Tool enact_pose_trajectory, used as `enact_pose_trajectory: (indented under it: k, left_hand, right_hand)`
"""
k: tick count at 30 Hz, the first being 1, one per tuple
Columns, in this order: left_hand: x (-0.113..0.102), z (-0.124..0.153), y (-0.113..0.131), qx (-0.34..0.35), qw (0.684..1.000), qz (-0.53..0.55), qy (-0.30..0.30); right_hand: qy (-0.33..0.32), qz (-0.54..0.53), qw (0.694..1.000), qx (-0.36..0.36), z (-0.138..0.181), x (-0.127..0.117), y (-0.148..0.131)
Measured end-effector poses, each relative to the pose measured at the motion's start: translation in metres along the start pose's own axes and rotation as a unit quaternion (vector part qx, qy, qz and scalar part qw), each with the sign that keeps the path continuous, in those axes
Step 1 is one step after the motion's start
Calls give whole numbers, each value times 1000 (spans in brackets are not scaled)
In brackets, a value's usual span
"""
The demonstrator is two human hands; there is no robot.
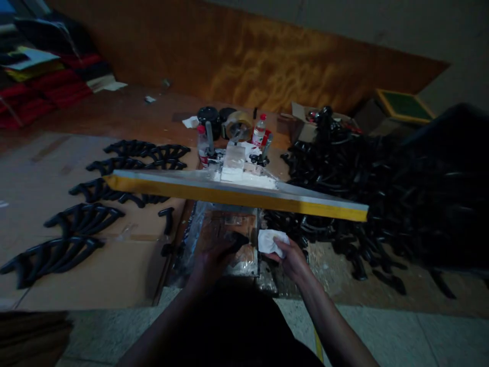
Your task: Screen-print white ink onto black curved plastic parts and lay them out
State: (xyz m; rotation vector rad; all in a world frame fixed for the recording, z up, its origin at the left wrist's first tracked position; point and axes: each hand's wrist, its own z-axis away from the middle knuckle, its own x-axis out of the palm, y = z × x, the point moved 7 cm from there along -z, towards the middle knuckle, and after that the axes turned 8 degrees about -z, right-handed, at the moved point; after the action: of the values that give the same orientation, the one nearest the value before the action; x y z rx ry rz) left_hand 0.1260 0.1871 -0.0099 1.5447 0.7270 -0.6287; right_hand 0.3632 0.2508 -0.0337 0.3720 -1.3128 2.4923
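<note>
My left hand (208, 262), dim and partly in shadow, is closed on a black curved handle-like part (240, 239) over a brown board (225, 224) covered with clear film. A crumpled white tissue (270, 240) is pinched in the fingers of my right hand (289, 255), just right of the black part. Above both hands spans a wide flat frame (237, 196) with a yellow front edge, apparently raised on a clamp fixture (234, 162) behind it. The exact shape of the held part is blurred.
Rows of black curved parts (82, 221) lie on cardboard (126, 270) at left. A large heap of similar parts (328, 163) fills the right. Behind stand a red-capped bottle (260, 130), a tape roll (239, 124), a dark jar (208, 118) and an open carton (305, 125).
</note>
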Motion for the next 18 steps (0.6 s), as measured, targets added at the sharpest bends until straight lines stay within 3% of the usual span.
enact_pose_trajectory:
  k: [5, 8, 10, 13, 18]
  left_hand:
    - [49, -48, 63, 98, 994, -6, -55]
    - [63, -57, 75, 150, 987, -32, -53]
    - [65, -56, 69, 156, 986, -50, -40]
    - [57, -49, 44, 129, 988, -75, -26]
    - [16, -25, -15, -6, 991, -133, 17]
  right_hand:
    - [67, -53, 992, -94, -18, -39, -46]
    - [94, -75, 978, -169, -39, -58, -84]
    - [94, -63, 971, -213, -60, -63, -107]
    - [105, -51, 968, -223, -99, -60, -127]
    - [81, -53, 978, -183, -167, -12, -143]
